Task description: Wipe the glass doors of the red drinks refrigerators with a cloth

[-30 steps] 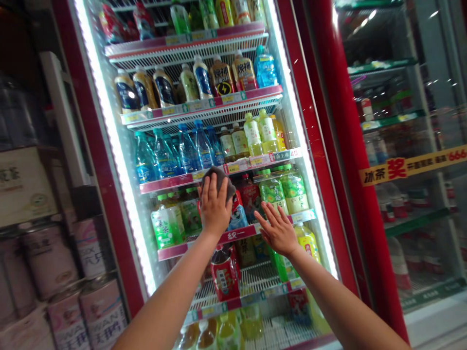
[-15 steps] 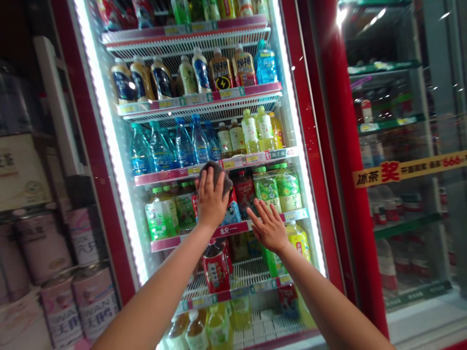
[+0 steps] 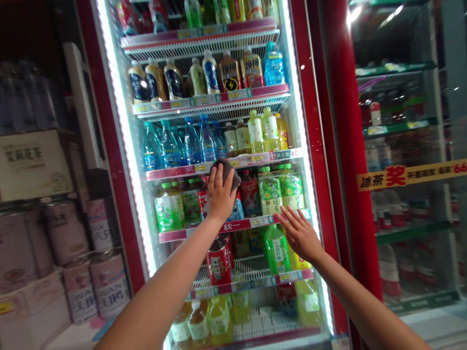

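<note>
A dark grey cloth (image 3: 232, 175) lies under the fingers of my left hand (image 3: 221, 197), which holds it flat in front of a shelf edge in the lit drinks cooler (image 3: 299, 102). Part of the cloth shows past the fingertips, to the right. My right hand (image 3: 302, 239) is empty with its fingers spread, near the shelf edge under green-capped tea bottles (image 3: 270, 192). A bright green bottle (image 3: 277, 250) stands just left of that hand. I cannot tell whether either palm touches a glass surface. Behind my left hand, some bottles are partly hidden.
Blue bottles (image 3: 191, 141) and pale yellow bottles (image 3: 270, 130) line the shelf above. A dark red pack (image 3: 219, 262) stands lower down. Stacked pink cans (image 3: 109, 282) are at the left. A second cooler with a yellow strip (image 3: 412, 174) is at the right.
My right hand has moved right along the shelf edge, uncovering the bright green bottle. My left hand and the cloth stay at about the same shelf spot. The view has shifted slightly.
</note>
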Available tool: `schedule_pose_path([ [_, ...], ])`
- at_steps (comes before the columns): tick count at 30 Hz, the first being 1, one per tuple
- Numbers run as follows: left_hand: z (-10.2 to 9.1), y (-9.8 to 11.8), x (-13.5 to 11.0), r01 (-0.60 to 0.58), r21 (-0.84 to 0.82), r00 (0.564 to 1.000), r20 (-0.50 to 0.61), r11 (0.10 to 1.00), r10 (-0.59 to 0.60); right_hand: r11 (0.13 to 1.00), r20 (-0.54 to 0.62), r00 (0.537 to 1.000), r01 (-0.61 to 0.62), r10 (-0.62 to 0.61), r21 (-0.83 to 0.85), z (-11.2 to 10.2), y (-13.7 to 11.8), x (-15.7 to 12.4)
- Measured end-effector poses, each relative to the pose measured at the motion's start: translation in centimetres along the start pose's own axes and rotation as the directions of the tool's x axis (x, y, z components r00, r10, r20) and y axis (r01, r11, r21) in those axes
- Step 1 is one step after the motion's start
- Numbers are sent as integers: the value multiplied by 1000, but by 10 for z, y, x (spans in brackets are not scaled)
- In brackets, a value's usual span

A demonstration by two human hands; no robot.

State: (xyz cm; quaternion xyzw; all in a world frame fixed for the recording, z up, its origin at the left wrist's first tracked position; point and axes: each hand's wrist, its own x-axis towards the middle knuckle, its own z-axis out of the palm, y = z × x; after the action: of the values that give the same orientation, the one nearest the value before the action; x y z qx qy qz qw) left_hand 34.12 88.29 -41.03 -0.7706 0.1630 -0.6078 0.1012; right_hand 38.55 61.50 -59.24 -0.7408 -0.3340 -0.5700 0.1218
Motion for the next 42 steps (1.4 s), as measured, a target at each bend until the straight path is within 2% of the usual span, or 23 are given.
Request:
schedule_pose_path([
  [2,2,11,-15,-179,-5,978,110,984,179,999,34,999,-29,30,-25,0,6,-10],
  [4,-1,9,-28,-374,-52,903,208,926,376,998,80,996,-42,46,-45,2,10,-15],
  [6,-5,-2,-25,-433,-82,869,228,898,439,998,119,992,-38,45,-57,3,14,-17],
  [7,-7,-7,-16,-389,-73,896,201,918,396,998,131,991,-34,41,-62,4,16,-17],
  [9,-6,-12,12,-181,-39,979,84,983,183,997,140,990,-26,36,-74,6,18,-17],
  [11,0,-3,36,-5,-36,1000,-23,999,4,996,135,990,-26,38,-88,9,18,-17],
  [13,8,14,43,7,-36,1000,-26,999,-8,994,122,991,-34,46,-101,11,18,-18],
  [15,14,30,27,-158,-47,985,68,986,161,993,107,993,-42,54,-109,13,16,-19],
  [18,14,32,-12,-496,-116,842,180,861,509,993,95,994,-37,48,-115,14,15,-19],
  [19,13,28,-21,-543,-122,811,182,831,556,992,93,995,-35,47,-117,15,15,-20],
  [20,11,23,-24,-551,-116,807,176,826,564,992,92,995,-34,45,-121,15,15,-20],
  [22,10,17,-18,-462,-76,873,137,883,469,991,93,995,-31,44,-128,16,15,-19],
  [24,12,22,-1,-287,-39,955,71,957,289,990,96,994,-32,45,-134,16,15,-19],
  [26,19,35,12,-152,-29,988,15,988,152,990,97,994,-33,47,-139,16,14,-19],
  [27,23,43,14,-138,-33,990,7,990,138,989,97,994,-34,48,-142,17,14,-19],
  [29,29,54,6,-244,-62,968,37,968,247,989,98,994,-38,52,-143,17,13,-19],
  [32,31,54,-13,-506,-129,848,104,852,520,989,97,994,-45,59,-139,15,13,-19],
  [34,27,48,-13,-550,-134,817,117,824,565,990,95,994,-40,53,-138,14,14,-18],
  [36,23,45,2,-452,-101,881,104,886,461,990,97,994,-32,45,-135,12,15,-18],
  [38,22,51,21,-268,-70,961,59,961,272,991,100,994,-31,44,-129,11,15,-19],
  [39,24,56,28,-191,-63,980,37,980,194,991,101,994,-32,45,-127,11,15,-19],
  [41,31,70,31,-160,-67,987,24,985,162,991,99,994,-34,46,-126,11,15,-20],
  [42,36,76,27,-217,-79,975,37,973,221,991,96,994,-35,47,-126,12,15,-20],
])
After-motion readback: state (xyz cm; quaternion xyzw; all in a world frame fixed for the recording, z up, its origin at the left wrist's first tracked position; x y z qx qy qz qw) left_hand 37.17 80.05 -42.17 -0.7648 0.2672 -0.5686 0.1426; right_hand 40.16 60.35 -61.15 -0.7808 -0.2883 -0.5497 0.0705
